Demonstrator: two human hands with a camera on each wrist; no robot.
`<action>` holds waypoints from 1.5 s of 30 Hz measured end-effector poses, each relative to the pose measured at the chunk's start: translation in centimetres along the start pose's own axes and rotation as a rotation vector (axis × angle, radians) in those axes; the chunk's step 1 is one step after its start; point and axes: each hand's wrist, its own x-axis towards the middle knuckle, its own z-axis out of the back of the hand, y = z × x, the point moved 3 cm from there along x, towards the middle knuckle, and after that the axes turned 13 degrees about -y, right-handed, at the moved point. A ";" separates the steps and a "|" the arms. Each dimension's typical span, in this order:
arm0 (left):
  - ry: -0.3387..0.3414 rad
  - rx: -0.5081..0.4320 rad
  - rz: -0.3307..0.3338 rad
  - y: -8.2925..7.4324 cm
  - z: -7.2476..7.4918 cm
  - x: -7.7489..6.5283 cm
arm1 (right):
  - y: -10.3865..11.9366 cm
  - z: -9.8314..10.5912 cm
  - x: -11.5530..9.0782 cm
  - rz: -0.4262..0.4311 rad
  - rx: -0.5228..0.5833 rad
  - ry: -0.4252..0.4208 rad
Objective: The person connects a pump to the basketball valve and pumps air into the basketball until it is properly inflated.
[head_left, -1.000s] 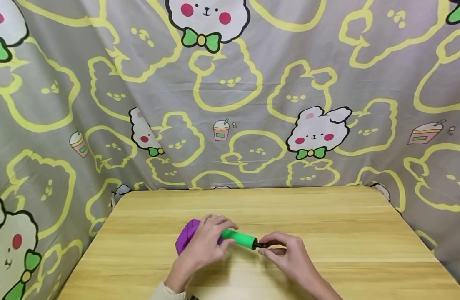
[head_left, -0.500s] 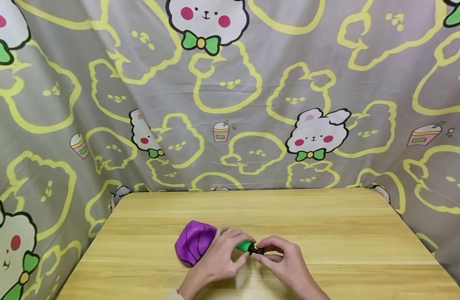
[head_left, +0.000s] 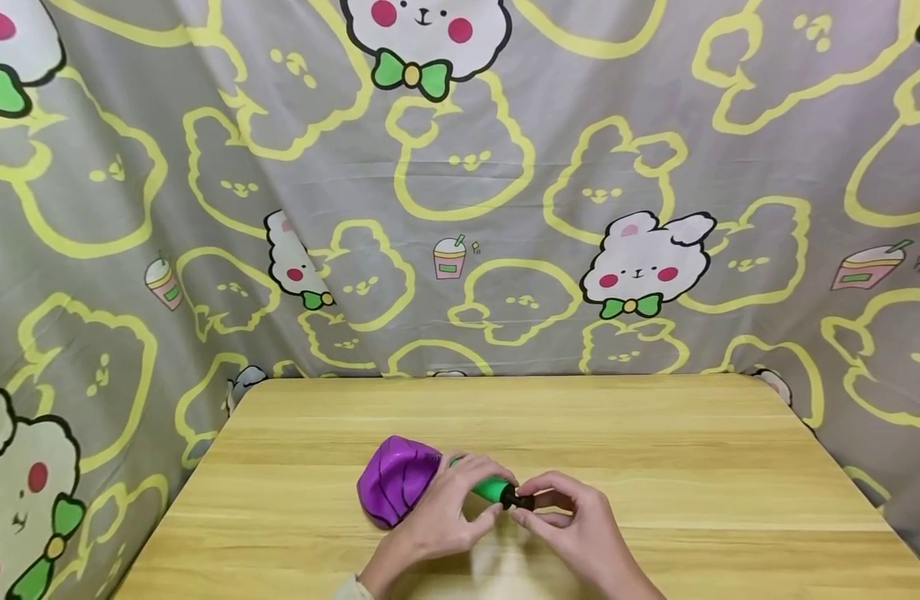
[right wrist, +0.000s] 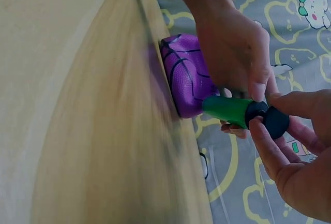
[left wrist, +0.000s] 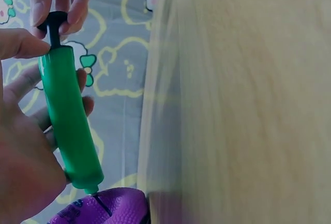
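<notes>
A dented, partly deflated purple ball (head_left: 394, 483) with black basketball lines lies on the table. From it a green hand pump (head_left: 492, 488) points right, its nozzle end against the ball; a thin dark needle (left wrist: 104, 207) shows there in the left wrist view. My left hand (head_left: 451, 510) holds the pump's barrel, fingers around it and thumb near the black end cap. With thumb and fingertips, my right hand (head_left: 572, 515) pinches the black T-shaped handle (right wrist: 276, 122). A short length of rod shows between handle and barrel in the left wrist view.
The wooden table (head_left: 715, 450) stretches behind and to both sides of the hands. A grey curtain (head_left: 505, 250) with cartoon bears and rabbits hangs along its back and left. A light sleeve (head_left: 352, 588) covers the left wrist.
My left hand has slid right along the pump toward its handle end, uncovering more of the ball. My right hand keeps its pinch, now slightly lower, with the handle nearer my left hand.
</notes>
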 end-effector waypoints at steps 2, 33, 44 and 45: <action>-0.002 -0.007 -0.001 -0.1 -0.1 0.1 | 0.2 0.3 0.1 0.008 -0.001 0.003; -0.030 -0.017 0.076 -0.2 0.4 1.0 | 4.5 8.4 0.5 0.116 -0.049 0.031; -0.059 -0.057 0.058 -0.3 0.4 0.7 | 3.4 6.0 0.2 0.400 -0.076 -0.071; -0.061 -0.051 0.058 -0.3 0.4 0.7 | 3.0 5.5 0.3 0.410 -0.068 -0.070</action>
